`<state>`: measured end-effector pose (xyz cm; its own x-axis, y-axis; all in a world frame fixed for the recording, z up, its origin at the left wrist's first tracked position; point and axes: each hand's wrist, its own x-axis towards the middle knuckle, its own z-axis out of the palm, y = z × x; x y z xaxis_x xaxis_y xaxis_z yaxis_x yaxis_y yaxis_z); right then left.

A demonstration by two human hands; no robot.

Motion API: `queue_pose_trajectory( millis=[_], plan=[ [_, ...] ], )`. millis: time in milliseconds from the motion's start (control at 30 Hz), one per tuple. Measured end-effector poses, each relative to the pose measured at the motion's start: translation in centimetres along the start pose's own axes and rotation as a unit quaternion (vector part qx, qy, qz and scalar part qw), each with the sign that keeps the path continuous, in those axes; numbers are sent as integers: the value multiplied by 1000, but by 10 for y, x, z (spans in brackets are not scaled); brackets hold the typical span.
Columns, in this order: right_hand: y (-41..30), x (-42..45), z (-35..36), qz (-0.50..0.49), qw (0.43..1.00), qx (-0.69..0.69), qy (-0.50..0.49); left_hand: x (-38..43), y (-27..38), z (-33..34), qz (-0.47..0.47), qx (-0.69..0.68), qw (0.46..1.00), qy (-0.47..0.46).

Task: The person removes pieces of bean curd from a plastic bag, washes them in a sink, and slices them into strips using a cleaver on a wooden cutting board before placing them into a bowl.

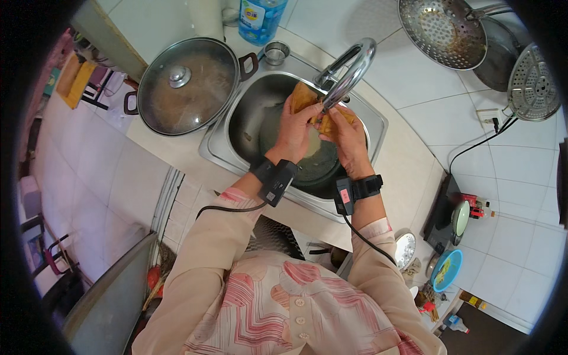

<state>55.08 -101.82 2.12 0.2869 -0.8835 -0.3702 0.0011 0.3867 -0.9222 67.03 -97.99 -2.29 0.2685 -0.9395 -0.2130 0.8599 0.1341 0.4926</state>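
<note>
Beneath the spout of the chrome faucet (pixel 348 80), my left hand (pixel 293 126) grips a yellow-brown piece (pixel 303 96), perhaps cloth or food. My right hand (pixel 350 140) pinches similar yellow-brown material (pixel 328 126). Whether it is one piece or two, I cannot tell, since the spout and fingers cover the middle. Both hands are over the stainless steel sink (pixel 248 106). Below them a dark round basin (pixel 277 146) sits in the sink, with a pale patch (pixel 313 146) in its middle, partly hidden by my hands.
A glass-lidded pan (pixel 191 100) stands left of the sink, by a small metal cup (pixel 277 52) and a blue detergent bottle (pixel 259 22). Perforated skimmers (pixel 443 31) hang on the tiled wall. A black cooktop (pixel 437 213) and blue bowl (pixel 453 273) are at the right.
</note>
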Motion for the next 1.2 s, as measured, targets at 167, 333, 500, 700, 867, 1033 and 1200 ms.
queue_pose_trajectory(
  millis=[167, 333, 500, 700, 867, 1033, 1200],
  plan=[
    [3, -3, 16, 27, 998, 47, 13, -7, 1, 3, 86, 178, 980, 30],
    [14, 10, 4, 29, 995, 89, -19, -11, 8, 1, 93, 194, 977, -9],
    [6, 5, 3, 54, 989, 140, -7, -4, 13, -13, 52, 88, 994, 36],
    [0, 5, 7, 43, 993, 110, -25, 2, 10, -20, 51, 62, 996, 45],
    [0, 14, 25, 19, 999, 36, -6, 3, 19, -13, 61, 68, 994, 67],
    [-6, 16, 43, 64, 998, 21, 2, -4, 32, -25, 40, 103, 990, 90],
    [9, 5, 22, 44, 992, 73, -89, -14, 30, -30, 45, 68, 993, 81]
  ],
)
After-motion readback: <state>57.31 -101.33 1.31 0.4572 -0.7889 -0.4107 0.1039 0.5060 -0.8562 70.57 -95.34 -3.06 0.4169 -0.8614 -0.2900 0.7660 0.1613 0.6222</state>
